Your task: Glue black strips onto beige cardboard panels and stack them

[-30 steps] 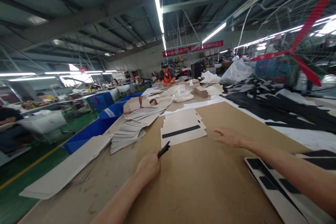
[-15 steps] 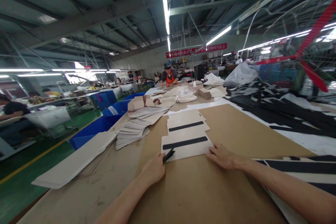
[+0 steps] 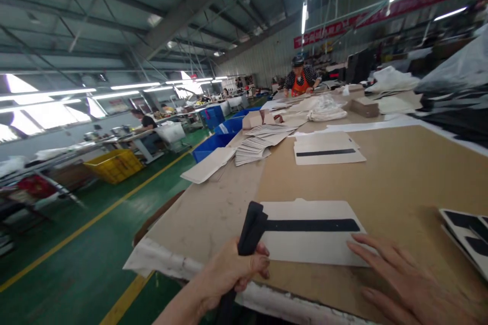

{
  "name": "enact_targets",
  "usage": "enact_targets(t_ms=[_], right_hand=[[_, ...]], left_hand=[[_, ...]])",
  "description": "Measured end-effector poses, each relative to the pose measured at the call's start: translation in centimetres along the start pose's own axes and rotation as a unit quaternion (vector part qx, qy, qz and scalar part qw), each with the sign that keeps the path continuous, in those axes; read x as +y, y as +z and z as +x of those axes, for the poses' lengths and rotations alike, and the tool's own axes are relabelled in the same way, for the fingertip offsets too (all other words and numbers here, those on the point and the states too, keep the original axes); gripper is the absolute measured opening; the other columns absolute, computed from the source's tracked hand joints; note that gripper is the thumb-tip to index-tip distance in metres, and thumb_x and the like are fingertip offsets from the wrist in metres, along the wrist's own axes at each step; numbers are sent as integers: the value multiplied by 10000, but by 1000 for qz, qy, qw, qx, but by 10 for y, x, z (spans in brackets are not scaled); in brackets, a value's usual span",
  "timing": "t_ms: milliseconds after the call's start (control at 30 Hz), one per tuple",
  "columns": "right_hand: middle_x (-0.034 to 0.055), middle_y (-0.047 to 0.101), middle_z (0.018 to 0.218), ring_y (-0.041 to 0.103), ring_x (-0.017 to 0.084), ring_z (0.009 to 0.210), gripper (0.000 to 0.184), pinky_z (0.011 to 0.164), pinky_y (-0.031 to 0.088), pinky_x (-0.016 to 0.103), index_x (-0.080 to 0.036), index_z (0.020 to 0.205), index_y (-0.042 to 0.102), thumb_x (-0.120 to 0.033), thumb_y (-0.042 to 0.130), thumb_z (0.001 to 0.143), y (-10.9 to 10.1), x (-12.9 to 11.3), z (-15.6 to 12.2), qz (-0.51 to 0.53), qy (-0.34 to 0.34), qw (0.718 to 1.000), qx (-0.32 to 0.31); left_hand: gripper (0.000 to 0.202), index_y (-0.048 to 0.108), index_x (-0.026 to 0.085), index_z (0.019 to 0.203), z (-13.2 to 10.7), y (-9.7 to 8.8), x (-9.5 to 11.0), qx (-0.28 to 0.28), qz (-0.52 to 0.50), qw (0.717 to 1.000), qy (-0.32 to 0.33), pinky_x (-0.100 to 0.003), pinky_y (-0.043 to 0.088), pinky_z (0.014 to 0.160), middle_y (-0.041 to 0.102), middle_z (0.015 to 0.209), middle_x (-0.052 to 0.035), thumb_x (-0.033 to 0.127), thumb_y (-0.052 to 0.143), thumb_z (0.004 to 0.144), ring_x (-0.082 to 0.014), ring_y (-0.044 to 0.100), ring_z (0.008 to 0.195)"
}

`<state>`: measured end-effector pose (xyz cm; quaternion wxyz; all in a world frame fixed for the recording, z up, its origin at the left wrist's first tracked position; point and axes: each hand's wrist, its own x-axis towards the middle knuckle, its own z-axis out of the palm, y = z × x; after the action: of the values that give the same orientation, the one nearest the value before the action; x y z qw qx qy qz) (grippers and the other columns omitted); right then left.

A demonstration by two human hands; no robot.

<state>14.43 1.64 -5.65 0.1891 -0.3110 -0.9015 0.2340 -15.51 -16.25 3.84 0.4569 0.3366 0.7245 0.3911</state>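
Note:
My left hand (image 3: 232,271) is closed around a black strip (image 3: 249,231) that stands up from my fist at the table's near edge. Just right of it lies a cream card sheet (image 3: 312,241) with a black band (image 3: 312,225) across it. My right hand (image 3: 400,279) lies flat with fingers stretched out, its fingertips touching the sheet's right lower corner. The sheet rests on a brown cardboard-covered table (image 3: 400,172). A second cream sheet with a black band (image 3: 326,150) lies farther back.
Fanned stacks of cream cards (image 3: 259,144) and a flat board (image 3: 208,165) sit at the table's left edge. Black-and-white pieces (image 3: 467,233) lie at right. A person in an orange apron (image 3: 301,78) works at the far end. Blue bins (image 3: 217,139) and a yellow crate (image 3: 114,165) stand on the green floor.
One cream sheet has been pulled toward the near edge of the table, away from the stack. The view has swung left and lower. My left hand now holds the black strip upright.

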Motion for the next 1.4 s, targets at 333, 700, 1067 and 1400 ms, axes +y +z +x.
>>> enact_targets(t_ms=[333,700,1067,1400], right_hand=[[89,619,1235,615,238,1050,589,924,494,387,-260,1392,490,-501,506,854,-6,-124,41,380,91,919,-56],[-21,542,670,501,141,659,257,642,386,273,-211,688,588,-435,634,807,-3,-113,56,452,75,888,35],[-40,559,683,435,89,566,377,534,307,231,-203,896,630,-534,719,740,6,-119,62,597,143,789,26],[-36,570,628,491,109,565,282,548,381,245,-198,733,639,-458,747,736,8,-118,65,544,109,829,70]], left_hand=[[495,573,152,831,20,68,1,-140,-258,955,35,-173,228,330,602,513,15,467,837,555,-38,383,308],[584,613,134,828,27,83,-6,-179,-361,915,13,-174,194,327,566,513,28,663,746,618,-24,350,300],[684,634,141,838,32,79,1,-214,-406,889,6,-179,173,308,491,439,42,787,414,787,-35,280,268],[677,599,151,815,31,92,1,-151,-370,916,-29,-173,168,331,495,451,51,809,458,745,-35,315,288]])
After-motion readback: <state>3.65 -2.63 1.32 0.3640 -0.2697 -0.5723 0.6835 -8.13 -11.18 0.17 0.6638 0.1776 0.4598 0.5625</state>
